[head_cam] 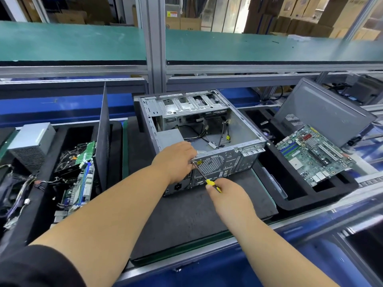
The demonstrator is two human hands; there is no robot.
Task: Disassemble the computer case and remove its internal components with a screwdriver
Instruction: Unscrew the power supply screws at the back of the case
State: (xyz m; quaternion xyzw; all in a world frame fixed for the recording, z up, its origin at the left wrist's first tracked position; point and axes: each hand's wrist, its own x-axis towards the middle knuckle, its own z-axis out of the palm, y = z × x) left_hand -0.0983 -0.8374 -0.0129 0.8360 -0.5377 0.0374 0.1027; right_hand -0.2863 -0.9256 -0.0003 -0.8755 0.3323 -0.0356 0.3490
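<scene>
Head view: the yellow-handled screwdriver (205, 179) is gripped at its handle by the right hand (226, 195), just before the rear panel of the computer case (217, 129). From that hand the shaft runs up and leftward — its tip is set at the panel's upper left corner, where a screw is judged to sit. That corner is clasped by the left hand (176, 160), the nearer one. The case lies open-side up on the table (186, 214); a motherboard (315, 154) rests to the case's right.
</scene>
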